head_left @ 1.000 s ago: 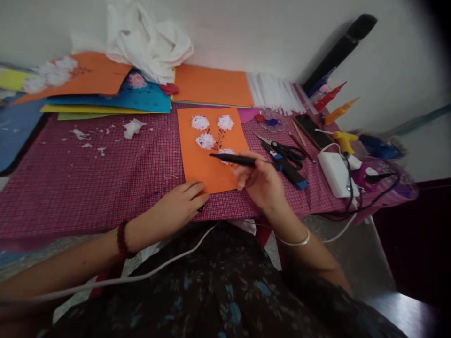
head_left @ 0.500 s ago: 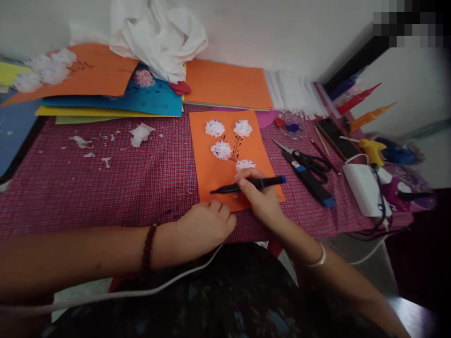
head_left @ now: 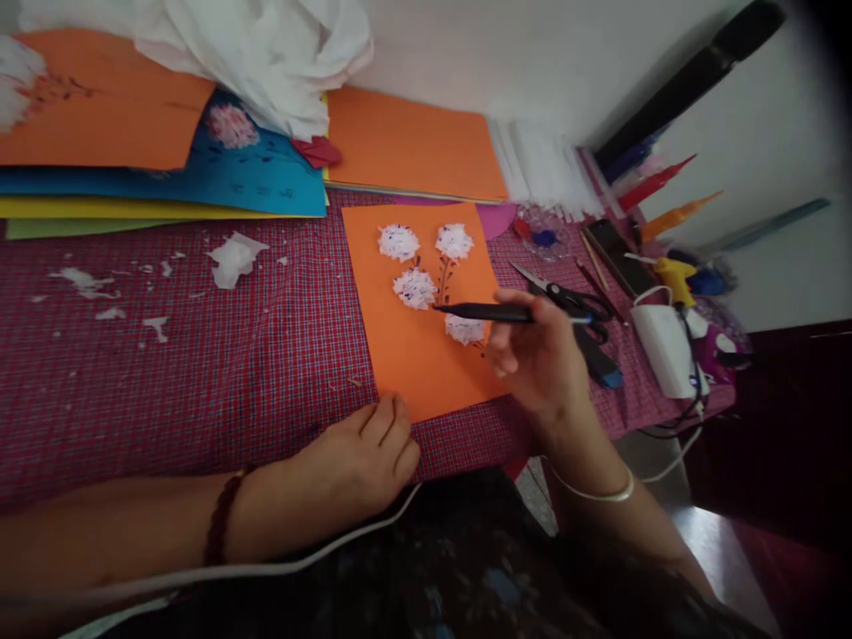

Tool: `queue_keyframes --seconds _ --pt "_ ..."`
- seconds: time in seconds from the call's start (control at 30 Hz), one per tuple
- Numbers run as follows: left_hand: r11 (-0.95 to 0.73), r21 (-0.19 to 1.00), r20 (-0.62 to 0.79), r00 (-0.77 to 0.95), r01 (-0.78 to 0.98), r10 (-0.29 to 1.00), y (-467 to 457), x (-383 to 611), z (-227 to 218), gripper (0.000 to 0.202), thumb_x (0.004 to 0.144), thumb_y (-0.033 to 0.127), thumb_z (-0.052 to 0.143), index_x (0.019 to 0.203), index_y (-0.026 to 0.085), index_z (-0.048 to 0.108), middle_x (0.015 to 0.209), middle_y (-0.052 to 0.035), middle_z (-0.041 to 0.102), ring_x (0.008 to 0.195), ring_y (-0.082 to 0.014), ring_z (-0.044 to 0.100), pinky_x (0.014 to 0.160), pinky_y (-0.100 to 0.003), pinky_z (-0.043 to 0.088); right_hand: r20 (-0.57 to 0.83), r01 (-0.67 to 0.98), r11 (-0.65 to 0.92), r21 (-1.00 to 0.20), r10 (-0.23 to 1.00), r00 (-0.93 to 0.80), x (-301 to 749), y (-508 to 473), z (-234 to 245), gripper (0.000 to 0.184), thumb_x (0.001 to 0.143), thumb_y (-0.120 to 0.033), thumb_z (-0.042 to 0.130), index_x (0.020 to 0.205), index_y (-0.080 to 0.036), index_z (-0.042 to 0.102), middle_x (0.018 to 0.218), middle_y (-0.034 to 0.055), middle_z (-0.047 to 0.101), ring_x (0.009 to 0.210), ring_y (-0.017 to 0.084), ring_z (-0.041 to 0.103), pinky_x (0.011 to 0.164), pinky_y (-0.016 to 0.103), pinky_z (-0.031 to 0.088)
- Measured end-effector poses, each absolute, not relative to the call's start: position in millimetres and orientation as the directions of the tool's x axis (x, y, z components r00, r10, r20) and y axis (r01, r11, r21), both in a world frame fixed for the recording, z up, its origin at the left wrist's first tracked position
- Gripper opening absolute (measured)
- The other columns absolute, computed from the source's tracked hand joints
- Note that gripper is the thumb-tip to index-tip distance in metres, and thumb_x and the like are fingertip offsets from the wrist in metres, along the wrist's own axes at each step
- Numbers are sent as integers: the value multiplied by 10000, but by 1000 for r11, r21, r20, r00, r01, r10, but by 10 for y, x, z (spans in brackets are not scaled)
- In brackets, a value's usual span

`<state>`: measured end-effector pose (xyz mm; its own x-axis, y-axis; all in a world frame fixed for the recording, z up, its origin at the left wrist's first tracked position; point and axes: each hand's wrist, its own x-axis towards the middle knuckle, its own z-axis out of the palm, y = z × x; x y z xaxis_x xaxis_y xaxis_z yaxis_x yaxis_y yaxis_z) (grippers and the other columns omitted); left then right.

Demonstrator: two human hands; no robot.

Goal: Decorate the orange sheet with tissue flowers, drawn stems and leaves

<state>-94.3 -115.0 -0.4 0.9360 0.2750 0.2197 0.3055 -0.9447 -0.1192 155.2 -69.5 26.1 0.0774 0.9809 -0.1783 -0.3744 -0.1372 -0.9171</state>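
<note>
An orange sheet of paper (head_left: 426, 373) lies on the checked cloth, with several fluffy white, purple-specked paper flowers (head_left: 414, 289) and dark drawn stems and leaves. My right hand (head_left: 542, 355) grips a black marker (head_left: 489, 311) between thumb and fingers, above the sheet's right side. The marker points left, its tip over the sheet near the middle flower; whether it touches cannot be made out. At the sheet's near left corner, my left hand (head_left: 363, 453) is closed with its fingertips on the paper edge. Its thumb is mostly hidden.
Scissors (head_left: 565, 293), a dark blue-ended tool (head_left: 600, 359) and a white box with a cable (head_left: 669, 351) are on the right. Torn white paper scraps (head_left: 234, 259) lie left. Behind are coloured sheets (head_left: 419, 146), crumpled white paper (head_left: 266, 53) and white strips (head_left: 542, 169).
My right hand has lifted and moved up and right with the marker, uncovering more of the lower flower. My left hand now shows slightly lower and further left. The view has shifted.
</note>
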Motion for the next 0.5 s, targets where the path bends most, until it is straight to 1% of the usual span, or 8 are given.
queue_keyframes --seconds 0.03,0.1,0.17,0.23,0.3,0.4,0.43,0.5 --pt "-936 -148 226 933 318 281 -1182 -940 -16 139 912 160 472 986 118 582 1151 -213 716 1048 -299 696 870 -380 546 -211 -382 -181 -906 977 38 1528 -727 235 281 818 -476 680 967 -238 687 603 -32 661 373 81 476 359 217 356" --pt "-924 -185 241 927 335 288 -1237 -939 -66 156 909 158 455 1005 119 572 1134 -213 717 1058 -304 694 893 -393 544 -267 -416 -261 -871 963 -46 1460 -779 184 277 756 -441 736 936 -248 651 681 -28 696 431 90 544 399 220 416" --pt "-917 -203 257 922 344 290 -1259 -940 -127 170 905 144 441 1014 126 570 1114 -204 719 1047 -297 693 888 -395 544 -287 -471 -305 -828 951 -111 1390 -805 144 284 748 -472 744 872 -254 610 607 -64 624 414 76 499 416 218 432" --pt "-914 -203 288 914 350 286 -1232 -935 -165 179 900 123 435 1007 134 578 1092 -194 721 1029 -291 690 870 -395 545 -266 -479 -298 -825 954 -135 1338 -810 116 284 781 -496 714 805 -248 577 513 -97 518 364 58 404 396 208 400" --pt "-929 -165 303 914 330 271 -1160 -925 -160 167 899 111 453 983 149 592 1063 -170 723 987 -276 686 826 -382 546 -223 -413 -249 -876 968 -112 1310 -809 91 243 820 -467 671 799 -238 590 468 -99 498 335 58 375 367 207 354" --pt "-962 -39 253 934 272 254 -1024 -908 -97 102 902 119 531 931 175 610 975 -100 724 846 -229 667 716 -343 527 -166 -271 -176 -946 984 -59 1302 -809 44 213 840 -420 613 891 -217 656 512 -51 604 366 90 493 370 228 356" --pt "-962 -3 227 937 273 265 -986 -906 -77 87 901 124 555 930 175 618 972 -87 723 829 -221 657 705 -339 519 -163 -240 -171 -956 985 -51 1303 -807 23 222 840 -415 603 914 -214 664 542 -35 632 394 102 535 384 236 371" --pt "-954 35 202 932 299 299 -934 -906 -59 102 906 127 571 973 166 637 1039 -86 724 875 -222 653 738 -345 515 -172 -192 -178 -965 984 -44 1304 -797 -25 226 836 -412 608 935 -217 664 583 -25 654 433 114 579 412 249 399"
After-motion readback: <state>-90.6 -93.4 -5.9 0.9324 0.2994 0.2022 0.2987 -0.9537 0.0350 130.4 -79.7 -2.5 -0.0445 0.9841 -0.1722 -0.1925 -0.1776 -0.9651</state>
